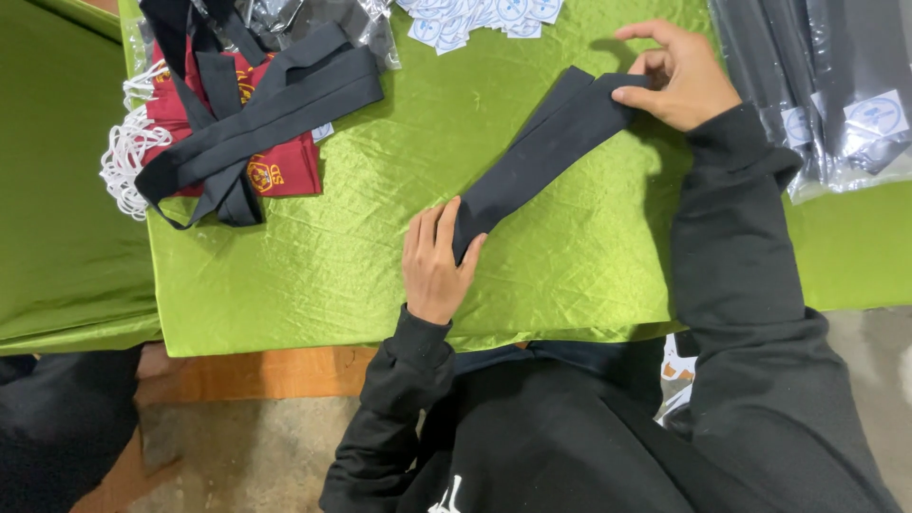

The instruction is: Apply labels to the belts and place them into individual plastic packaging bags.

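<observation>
A long black fabric strip lies slantwise on the green-covered worktop, stretched between both hands. The left hand pinches its near end, fingers curled around the edge. The right hand grips the far end, thumb pressing on top.

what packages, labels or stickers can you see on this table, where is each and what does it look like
Sticker pile: top edge, centre; small white squares with blue round marks.
Clear plastic bags: top right, stacked; transparent sleeves over dark fabric.
Bag label: on the top right bag; white square, blue round mark.
Clear bag: top, left of the stickers; crumpled, transparent.
Red pieces: top left under black strips; dark red with yellow emblem.
</observation>
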